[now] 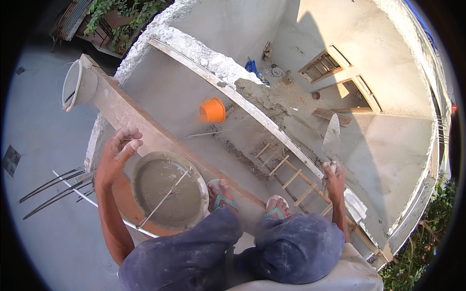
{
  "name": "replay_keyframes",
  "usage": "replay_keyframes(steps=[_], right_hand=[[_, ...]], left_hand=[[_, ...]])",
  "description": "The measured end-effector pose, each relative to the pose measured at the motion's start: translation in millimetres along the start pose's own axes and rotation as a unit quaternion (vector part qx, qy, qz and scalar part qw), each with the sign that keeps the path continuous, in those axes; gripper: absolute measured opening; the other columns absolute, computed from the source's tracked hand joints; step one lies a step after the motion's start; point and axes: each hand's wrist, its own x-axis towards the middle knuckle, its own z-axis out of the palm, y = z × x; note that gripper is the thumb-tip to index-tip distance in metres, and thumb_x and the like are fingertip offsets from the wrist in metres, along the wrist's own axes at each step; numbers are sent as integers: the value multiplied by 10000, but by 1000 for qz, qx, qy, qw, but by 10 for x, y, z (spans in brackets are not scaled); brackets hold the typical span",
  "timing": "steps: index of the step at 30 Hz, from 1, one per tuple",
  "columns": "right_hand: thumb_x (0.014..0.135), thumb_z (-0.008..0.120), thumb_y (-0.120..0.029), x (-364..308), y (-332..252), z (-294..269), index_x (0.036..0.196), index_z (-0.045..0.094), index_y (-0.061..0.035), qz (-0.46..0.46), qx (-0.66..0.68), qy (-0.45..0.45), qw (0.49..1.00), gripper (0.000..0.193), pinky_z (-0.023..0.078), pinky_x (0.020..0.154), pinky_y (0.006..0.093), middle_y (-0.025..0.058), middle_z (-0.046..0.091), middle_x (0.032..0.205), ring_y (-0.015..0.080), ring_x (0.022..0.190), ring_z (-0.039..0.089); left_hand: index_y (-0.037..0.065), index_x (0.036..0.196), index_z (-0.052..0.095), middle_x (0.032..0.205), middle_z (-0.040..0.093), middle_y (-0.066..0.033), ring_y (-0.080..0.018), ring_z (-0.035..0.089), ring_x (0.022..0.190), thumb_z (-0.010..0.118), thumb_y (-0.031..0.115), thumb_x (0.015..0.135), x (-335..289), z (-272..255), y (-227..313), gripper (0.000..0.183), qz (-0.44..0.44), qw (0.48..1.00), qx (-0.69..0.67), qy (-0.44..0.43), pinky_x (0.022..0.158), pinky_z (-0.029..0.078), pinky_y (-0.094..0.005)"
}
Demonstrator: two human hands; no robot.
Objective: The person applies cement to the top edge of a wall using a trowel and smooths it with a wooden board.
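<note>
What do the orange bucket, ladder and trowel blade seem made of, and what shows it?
Orange bucket: probably plastic, smooth and brightly coloured. Ladder: seemingly bare wood, matte, with tan rungs. Trowel blade: likely metal, flat and pointed, but its dull grey leaves doubt.

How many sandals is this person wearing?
2. One sandal is on the left foot, beside the mortar tub; the other sandal is on the right foot. Neither shows whole.

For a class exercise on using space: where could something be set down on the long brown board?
Free: the brown board between the white bucket and the mortar tub. Crowded: beside the tub, where the left foot rests close.
</note>
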Motion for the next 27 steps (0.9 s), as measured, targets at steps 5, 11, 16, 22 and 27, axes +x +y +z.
replay_keyframes(steps=[5, 11, 16, 22, 27], right_hand=[[948, 687, -213, -162, 520, -311, 909, 564, -68, 0, -65, 37, 997, 194, 354, 438, 230, -29, 519, 662, 59, 498, 454], [915, 728, -119, -234, 157, 520, 962, 522, -74, -4, 42, -44, 998, 216, 366, 447, 223, -29, 520, 675, 55, 520, 471], [871, 768, -71, -462, -395, 1743, 954, 506, -66, -57, 99, -341, 933, 275, 466, 561, 239, 28, 614, 798, 85, 634, 571], [849, 786, -86, -801, -637, 2497, 1009, 551, -30, -21, 84, -507, 858, 290, 513, 838, 297, 85, 677, 980, 132, 898, 634], [856, 789, -98, -823, -712, 2574, 1043, 555, -31, -74, 95, -486, 866, 307, 504, 817, 273, 59, 657, 965, 107, 885, 611]], left_hand=[[-30, 1204, 623, 1044, 705, -143, -234, 700, 953, 610, 537, 961, -843, 30, 103, 617, -61, 990, -102, -75, 864, 546, -345], [-38, 1218, 607, 1062, 695, -156, -256, 694, 997, 534, 640, 961, -1203, 142, -292, 728, -31, 975, -210, 61, 896, 545, -388], [-20, 1432, 445, 1378, 540, -173, -279, 525, 1272, 525, 751, 894, -1647, 386, -1129, 944, -121, 940, -192, 255, 1055, 429, -467], [-23, 1502, 355, 1412, 524, -136, -271, 525, 1262, 559, 781, 850, -1977, 1012, -1276, 1056, -72, 892, -407, 182, 1086, 393, -463], [-8, 1348, 520, 1268, 607, -97, -193, 574, 1131, 545, 616, 972, -1705, 1328, -1532, 729, 3, 807, -484, 339, 984, 454, -384]])
